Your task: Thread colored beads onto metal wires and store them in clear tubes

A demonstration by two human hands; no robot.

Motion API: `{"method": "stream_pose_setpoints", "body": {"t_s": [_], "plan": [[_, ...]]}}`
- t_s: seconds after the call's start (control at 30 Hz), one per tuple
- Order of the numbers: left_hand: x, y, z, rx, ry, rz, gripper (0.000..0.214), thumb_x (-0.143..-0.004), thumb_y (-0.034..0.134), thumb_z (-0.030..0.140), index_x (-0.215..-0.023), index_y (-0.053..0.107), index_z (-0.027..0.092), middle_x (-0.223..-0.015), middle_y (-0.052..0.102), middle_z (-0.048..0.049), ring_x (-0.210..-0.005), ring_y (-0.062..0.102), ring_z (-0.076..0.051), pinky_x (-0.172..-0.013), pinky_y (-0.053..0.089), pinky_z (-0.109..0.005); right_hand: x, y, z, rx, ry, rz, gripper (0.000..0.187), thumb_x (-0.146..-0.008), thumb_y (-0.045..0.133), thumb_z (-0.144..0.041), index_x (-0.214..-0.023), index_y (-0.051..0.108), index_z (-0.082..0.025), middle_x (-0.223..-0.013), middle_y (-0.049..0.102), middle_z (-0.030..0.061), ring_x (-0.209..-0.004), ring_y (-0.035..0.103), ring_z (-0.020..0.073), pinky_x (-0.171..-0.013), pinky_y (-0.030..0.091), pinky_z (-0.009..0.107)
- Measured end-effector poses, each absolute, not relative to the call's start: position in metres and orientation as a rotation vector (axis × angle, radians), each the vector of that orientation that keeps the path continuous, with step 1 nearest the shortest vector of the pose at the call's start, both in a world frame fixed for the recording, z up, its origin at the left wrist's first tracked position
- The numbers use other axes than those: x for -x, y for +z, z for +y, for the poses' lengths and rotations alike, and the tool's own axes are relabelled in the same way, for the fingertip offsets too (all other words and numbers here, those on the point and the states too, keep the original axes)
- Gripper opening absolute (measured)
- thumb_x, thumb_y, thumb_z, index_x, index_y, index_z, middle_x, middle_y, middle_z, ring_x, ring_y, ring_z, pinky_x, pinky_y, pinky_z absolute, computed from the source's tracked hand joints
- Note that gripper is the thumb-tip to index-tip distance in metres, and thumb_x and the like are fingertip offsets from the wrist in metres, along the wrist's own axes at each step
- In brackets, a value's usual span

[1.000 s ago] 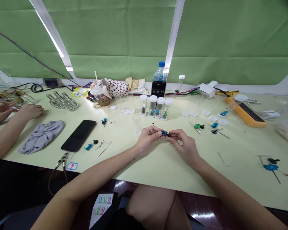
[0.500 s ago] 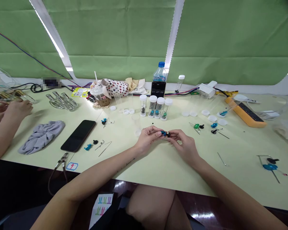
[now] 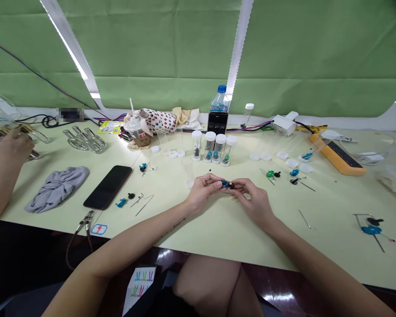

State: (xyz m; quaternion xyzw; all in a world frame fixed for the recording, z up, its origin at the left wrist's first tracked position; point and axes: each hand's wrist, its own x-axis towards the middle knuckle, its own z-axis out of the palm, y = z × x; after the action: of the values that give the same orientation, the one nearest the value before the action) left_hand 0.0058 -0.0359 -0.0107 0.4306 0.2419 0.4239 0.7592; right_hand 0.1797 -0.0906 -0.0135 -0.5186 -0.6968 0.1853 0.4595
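Note:
Between my fingertips, just above the table (image 3: 224,229), is a small blue plastic part (image 3: 224,183) joined to or touching a small black part (image 3: 231,186). My left hand (image 3: 203,191) pinches the blue part from the left. From the right, my right hand (image 3: 251,197) closes thumb and fingers on the black part. Fingers hide much of both pieces, so I cannot tell how they fit together. A thin metal rod (image 3: 305,219) lies right of my right hand. Behind my hands stand several clear tubes with white caps (image 3: 220,149), blue, green and dark parts inside.
Loose blue (image 3: 121,203), green (image 3: 269,174) and black parts with bent wires lie on both sides. A phone (image 3: 108,187), grey cloth (image 3: 57,189) and pliers (image 3: 86,220) are at left. A yellow power strip (image 3: 338,156) lies back right. Another person's hands (image 3: 11,152) work at far left.
My hands stay almost still, holding the same small parts. At far left the other person's hands have shifted slightly leftward.

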Motion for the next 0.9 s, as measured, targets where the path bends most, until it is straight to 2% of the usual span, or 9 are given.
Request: {"method": "stream_pose_setpoints", "body": {"t_s": [0.57,0.77,0.9], "plan": [[-0.006,-0.0109,-0.036,-0.936,0.929,0.531,0.025,-0.068,0.074,0.028,-0.082,0.063,0.011,-0.087,0.069,-0.0078,-0.078,0.065,-0.014,-0.086,0.048,-0.033,-0.1794,-0.0117,-0.091,1.288,0.418,-1.734,0.026,-0.086,0.054,-0.039,-0.107,0.053,-0.024,-0.089,0.068,0.0038,-0.077,0.067,0.0192,-0.071,0.057,0.035],[-0.0059,-0.0104,-0.0363,-0.932,0.929,0.52,0.024,-0.067,0.074,0.028,-0.081,0.063,0.011,-0.086,0.069,-0.0077,-0.078,0.065,-0.014,-0.087,0.047,-0.033,-0.179,-0.011,-0.0915,1.278,0.452,-1.738,0.021,-0.087,0.052,-0.037,-0.104,0.054,-0.024,-0.089,0.068,0.0035,-0.076,0.066,0.0182,-0.069,0.057,0.033],[-0.0059,-0.0118,-0.0358,-0.939,0.933,0.51,0.022,-0.069,0.073,0.026,-0.082,0.063,0.011,-0.087,0.069,-0.0074,-0.078,0.065,-0.013,-0.086,0.047,-0.033,-0.1796,-0.0122,-0.0914,1.295,0.435,-1.726,0.026,-0.086,0.054,-0.038,-0.108,0.052,-0.024,-0.089,0.068,0.0035,-0.077,0.066,0.0188,-0.069,0.058,0.035]]}}
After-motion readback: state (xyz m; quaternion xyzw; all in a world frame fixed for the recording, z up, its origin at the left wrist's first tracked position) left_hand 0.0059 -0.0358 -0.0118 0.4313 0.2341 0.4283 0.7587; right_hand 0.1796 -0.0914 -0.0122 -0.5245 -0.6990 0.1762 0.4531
